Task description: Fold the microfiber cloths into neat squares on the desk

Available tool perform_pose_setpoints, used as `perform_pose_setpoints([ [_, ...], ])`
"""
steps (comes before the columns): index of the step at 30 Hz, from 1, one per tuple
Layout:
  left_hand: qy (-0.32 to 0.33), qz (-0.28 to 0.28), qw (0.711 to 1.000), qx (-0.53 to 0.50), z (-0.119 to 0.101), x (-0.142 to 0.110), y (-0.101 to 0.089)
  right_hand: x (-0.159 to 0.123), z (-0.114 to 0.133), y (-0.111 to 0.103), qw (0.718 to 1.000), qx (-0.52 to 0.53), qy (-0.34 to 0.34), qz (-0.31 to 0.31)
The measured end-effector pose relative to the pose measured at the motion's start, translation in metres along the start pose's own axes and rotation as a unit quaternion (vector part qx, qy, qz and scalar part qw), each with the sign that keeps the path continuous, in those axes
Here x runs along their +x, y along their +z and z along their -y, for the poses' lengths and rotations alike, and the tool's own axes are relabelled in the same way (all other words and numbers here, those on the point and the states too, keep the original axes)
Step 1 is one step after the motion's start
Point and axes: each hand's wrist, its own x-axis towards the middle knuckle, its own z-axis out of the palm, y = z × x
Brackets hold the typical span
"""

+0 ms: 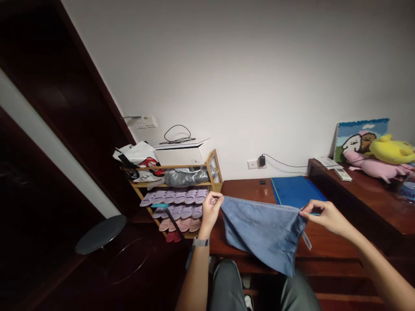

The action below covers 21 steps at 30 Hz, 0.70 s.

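A blue-grey cloth (262, 229) with a stitched top edge hangs stretched between my two hands, above my knees and the front of a brown wooden table (246, 190). My left hand (211, 209) pinches its upper left corner, and a watch sits on that wrist. At the upper right corner, my right hand (319, 214) grips the cloth between thumb and fingers. A small white tag (306, 241) dangles from the cloth's right side. The lower edge drapes loosely, with creases toward the lower right.
Behind the cloth lies a blue folder-like sheet (293, 190). Left of the table stands a wooden shoe rack (215, 170) with slippers (184, 196) and a white box (180, 154). A round stool (102, 233) is at far left. Plush toys (372, 166) rest on the raised right surface.
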Motion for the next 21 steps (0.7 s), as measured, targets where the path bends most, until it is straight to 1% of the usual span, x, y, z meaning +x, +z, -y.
perform_pose_setpoints([
  [4, 0.012, 0.011, 1.000, -0.005, -0.001, -0.002, 0.000, -0.009, 0.018, -0.007, 0.998, -0.037, -0.005, 0.040],
  [7, 0.027, 0.023, 0.999, -0.012, -0.002, -0.003, -0.001, -0.016, 0.028, -0.012, 0.996, -0.077, -0.013, 0.050],
  [9, 0.038, 0.027, 0.999, -0.015, -0.003, -0.003, -0.001, -0.020, 0.034, -0.015, 0.995, -0.080, -0.016, 0.050],
  [13, 0.053, 0.029, 0.998, -0.008, -0.001, -0.003, -0.003, -0.027, 0.039, -0.019, 0.995, -0.089, -0.024, 0.030],
  [18, 0.050, 0.026, 0.998, 0.001, 0.002, -0.005, -0.005, -0.037, 0.039, -0.016, 0.988, -0.134, -0.073, -0.016],
  [21, 0.052, 0.033, 0.998, 0.006, 0.000, -0.006, -0.005, -0.039, 0.037, -0.015, 0.984, -0.146, -0.090, -0.046],
])
